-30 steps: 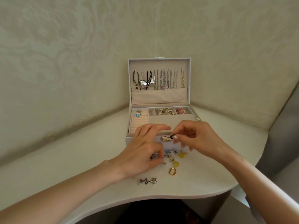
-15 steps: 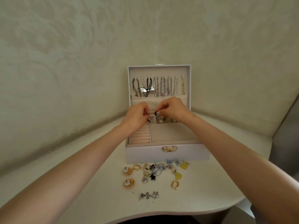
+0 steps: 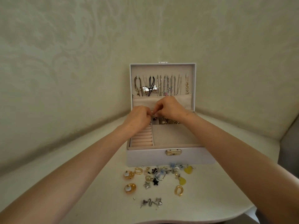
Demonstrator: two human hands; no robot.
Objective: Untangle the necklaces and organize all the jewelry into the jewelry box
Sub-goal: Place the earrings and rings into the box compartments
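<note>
The white jewelry box point(image 3: 145, 157) stands open on the table, with several necklaces point(image 3: 163, 85) hanging in its raised lid. My left hand point(image 3: 139, 118) and my right hand point(image 3: 170, 107) meet over the back compartments of the box, fingers curled together and pinching a tiny piece that I cannot make out. Several rings and small pieces point(image 3: 168, 121) lie in the back compartments. The ring rolls point(image 3: 143, 137) and the large front compartment point(image 3: 174, 135) hold nothing. Loose earrings point(image 3: 161, 177) lie scattered in front of the box.
Two amber round earrings point(image 3: 129, 181) lie at the front left, gold oval hoops point(image 3: 178, 190) and yellow hearts point(image 3: 188, 169) at the right, silver star pieces point(image 3: 151, 202) nearest me. The table point(image 3: 80, 159) curves to an edge at the right; a patterned wall stands behind.
Both hands rose from the earring pile at the box's front to its back compartments with a small piece; the pile is now uncovered. In the last half second they barely moved.
</note>
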